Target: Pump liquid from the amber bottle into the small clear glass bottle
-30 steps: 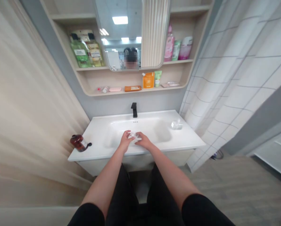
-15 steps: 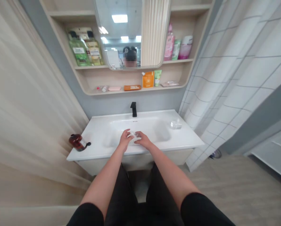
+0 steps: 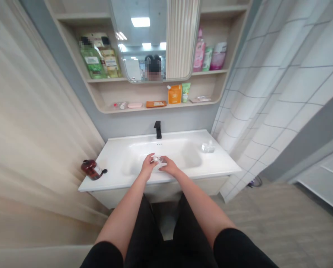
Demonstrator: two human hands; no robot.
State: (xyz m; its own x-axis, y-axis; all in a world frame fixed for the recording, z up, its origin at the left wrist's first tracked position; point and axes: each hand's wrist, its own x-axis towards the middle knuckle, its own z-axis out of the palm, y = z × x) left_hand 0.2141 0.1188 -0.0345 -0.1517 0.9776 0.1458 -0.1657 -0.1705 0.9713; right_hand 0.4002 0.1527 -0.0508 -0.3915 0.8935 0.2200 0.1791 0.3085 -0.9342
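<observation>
My left hand (image 3: 148, 165) and my right hand (image 3: 170, 166) face each other over the front of the white sink basin (image 3: 187, 149). Between them is a small clear-and-white piece (image 3: 158, 160), too small and blurred to name. Fingers of both hands are curled around it, one hand at each side. A black faucet (image 3: 158, 129) rises behind the basin. To the right on the countertop sits a clear container (image 3: 208, 147). A brown bottle (image 3: 91, 169) with a black pump top lies on its side at the left end.
Above the sink hangs a shelf cabinet with a mirror (image 3: 141, 44). Green and yellow bottles (image 3: 99, 61) stand at left, pink ones (image 3: 200, 54) at right. An orange pouch (image 3: 174, 94) is on the lower shelf. Curtains (image 3: 247, 96) flank both sides.
The clear-and-white piece has turned slightly between my hands, and its white part now shows nearer my left fingers. Both hands stay in nearly the same place. The view shifts slightly.
</observation>
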